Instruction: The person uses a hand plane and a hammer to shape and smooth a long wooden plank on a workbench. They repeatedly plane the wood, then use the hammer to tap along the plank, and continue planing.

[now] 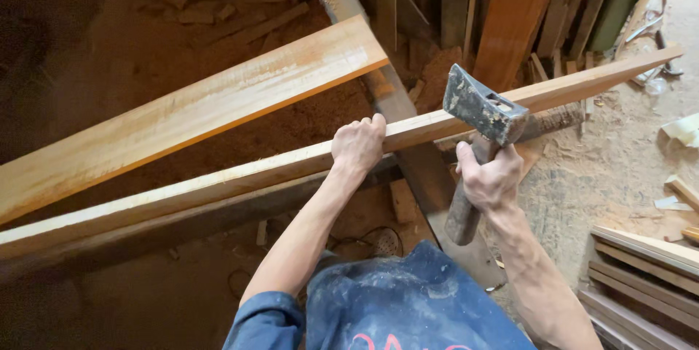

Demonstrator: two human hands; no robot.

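My left hand [358, 144] has its fingers curled tight over the top edge of the long narrow plank [218, 186], which runs on a slant across in front of me. My right hand [489, 179] is wrapped in a closed fist round the wooden handle of the hatchet [477, 124], its dark head just above the plank. A wider board [189, 113] lies beyond, over the sawdust floor [611, 168], with stacked boards [641, 284] at my right.

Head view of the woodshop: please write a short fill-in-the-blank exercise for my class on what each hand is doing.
1. The right hand grips a ____ by its handle.
2. The left hand clasps the long narrow ____ running across the view.
3. The wide board lies ____ the left hand in the picture.

Missing words: hatchet; plank; above
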